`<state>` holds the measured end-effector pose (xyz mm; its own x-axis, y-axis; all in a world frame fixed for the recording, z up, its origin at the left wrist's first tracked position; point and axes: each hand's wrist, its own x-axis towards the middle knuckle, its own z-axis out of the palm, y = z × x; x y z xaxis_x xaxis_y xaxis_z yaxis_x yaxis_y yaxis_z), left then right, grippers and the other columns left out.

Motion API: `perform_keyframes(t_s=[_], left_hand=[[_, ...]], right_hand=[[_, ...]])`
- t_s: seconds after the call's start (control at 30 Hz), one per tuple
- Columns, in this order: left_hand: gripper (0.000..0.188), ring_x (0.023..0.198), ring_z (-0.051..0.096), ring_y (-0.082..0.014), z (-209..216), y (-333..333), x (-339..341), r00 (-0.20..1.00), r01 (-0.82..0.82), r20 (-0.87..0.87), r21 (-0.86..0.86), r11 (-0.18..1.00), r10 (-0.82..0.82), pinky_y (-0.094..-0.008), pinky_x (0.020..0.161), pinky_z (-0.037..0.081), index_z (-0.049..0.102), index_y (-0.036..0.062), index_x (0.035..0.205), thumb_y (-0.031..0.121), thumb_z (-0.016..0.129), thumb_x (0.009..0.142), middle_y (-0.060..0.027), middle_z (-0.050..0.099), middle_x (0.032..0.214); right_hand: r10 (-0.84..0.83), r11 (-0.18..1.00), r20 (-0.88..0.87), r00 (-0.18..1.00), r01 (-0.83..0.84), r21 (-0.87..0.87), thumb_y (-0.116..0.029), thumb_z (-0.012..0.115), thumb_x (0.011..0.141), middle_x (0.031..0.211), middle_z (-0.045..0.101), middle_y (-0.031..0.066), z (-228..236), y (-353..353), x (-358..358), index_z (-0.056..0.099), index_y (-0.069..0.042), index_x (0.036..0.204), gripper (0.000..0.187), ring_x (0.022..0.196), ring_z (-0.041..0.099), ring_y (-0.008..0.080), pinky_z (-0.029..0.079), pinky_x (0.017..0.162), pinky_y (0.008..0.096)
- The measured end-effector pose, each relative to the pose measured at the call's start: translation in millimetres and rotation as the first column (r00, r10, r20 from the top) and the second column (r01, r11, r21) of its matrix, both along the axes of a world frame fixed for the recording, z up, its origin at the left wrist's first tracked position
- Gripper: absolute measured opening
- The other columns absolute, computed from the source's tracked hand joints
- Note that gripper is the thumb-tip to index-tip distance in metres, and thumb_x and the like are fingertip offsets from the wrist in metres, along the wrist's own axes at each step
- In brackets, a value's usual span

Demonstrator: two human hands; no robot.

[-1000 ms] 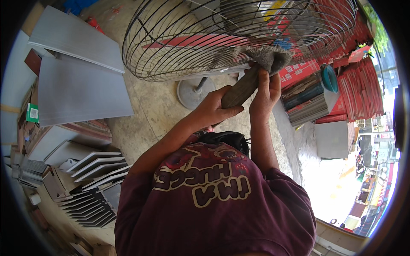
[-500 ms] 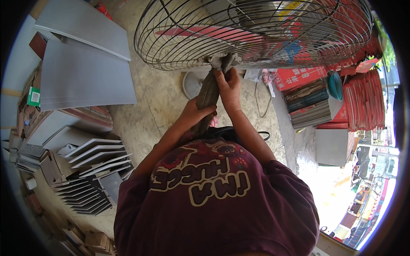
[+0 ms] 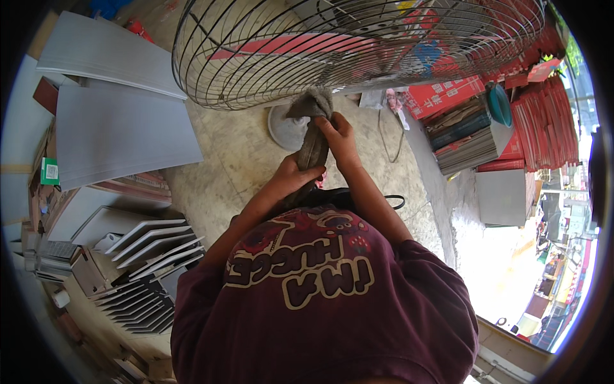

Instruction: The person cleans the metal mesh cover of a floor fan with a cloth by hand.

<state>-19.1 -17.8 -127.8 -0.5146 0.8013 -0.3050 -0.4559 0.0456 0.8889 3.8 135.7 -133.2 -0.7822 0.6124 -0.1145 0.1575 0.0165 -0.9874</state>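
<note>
Cloth (image 3: 311, 104), grey and bunched, is topping a grey-brown length (image 3: 313, 148) in front of the person, just below the lower rim of a wire fan cage (image 3: 358, 64). The left hand (image 3: 292, 176) is clasping that length low down; the right hand (image 3: 339, 137), set higher and apart from the left, is pinching it just under the bunch. Whether the cloth is touching the wires, or forming one piece with the length, is hard to tell from this angle. A loose fold could be snagging on the cage if it were pressed between the wires, and a hard push there could be tipping the fan. If the red blade (image 3: 294, 46) were turning, a stray corner could be getting caught. Outlined lettering is running across the maroon shirt (image 3: 320, 339), white characters are covering a red carton (image 3: 441, 97), and a green label (image 3: 49, 171) is bearing a square code.
</note>
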Motion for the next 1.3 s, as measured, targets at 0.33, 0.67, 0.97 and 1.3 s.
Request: perform_keyframes(t_s=[0.33,0.67,0.97,1.3], left_hand=[[0.035,0.068,0.056,-0.0135,28,57,2,0.907,0.074,-0.419,0.085,0.994,-0.032,-0.0283,0.062,0.045,0.054,-0.0005,0.098,0.019,0.071,0.074,-0.0087,0.059,0.076],[0.035,0.079,0.06,-0.0119,15,84,-14,0.969,-0.022,-0.243,0.125,0.992,0.052,-0.0257,0.071,0.048,0.05,-0.0017,0.11,0.006,0.065,0.08,-0.0063,0.061,0.092],[0.029,0.072,0.062,-0.014,-24,61,-14,0.98,-0.195,-0.013,0.055,0.979,0.196,-0.0273,0.064,0.049,0.054,-0.002,0.101,0.009,0.067,0.077,-0.0076,0.063,0.082],[0.032,0.071,0.061,-0.0147,-39,22,-5,0.946,-0.089,0.305,-0.079,0.993,0.109,-0.0264,0.062,0.049,0.055,0.0004,0.106,0.02,0.063,0.082,-0.0073,0.063,0.083]], right_hand=[[-0.262,0.957,-0.463,0.847,0.289,-0.013,-0.014,0.051,0.093,0.103,0.056,0.0011,79,19,46,0.049,-0.004,0.113,0.023,0.093,0.049,0.0075,0.04,0.082,0.022],[-0.194,0.976,-0.479,0.856,0.217,-0.007,-0.012,0.055,0.091,0.093,0.056,0.0013,62,53,-6,0.05,-0.003,0.101,0.015,0.084,0.048,0.0068,0.04,0.075,0.0215],[-0.092,0.996,-0.312,0.946,0.094,-0.007,-0.013,0.057,0.089,0.091,0.06,0.0059,-5,41,-26,0.05,0.001,0.1,0.019,0.083,0.052,0.0103,0.044,0.073,0.0248],[0.102,0.924,0.357,0.929,-0.221,0.311,-0.037,0.064,0.074,0.079,0.063,0.0221,-62,22,-37,0.057,0.005,0.085,0.044,0.077,0.062,0.0339,0.047,0.069,0.0394]])
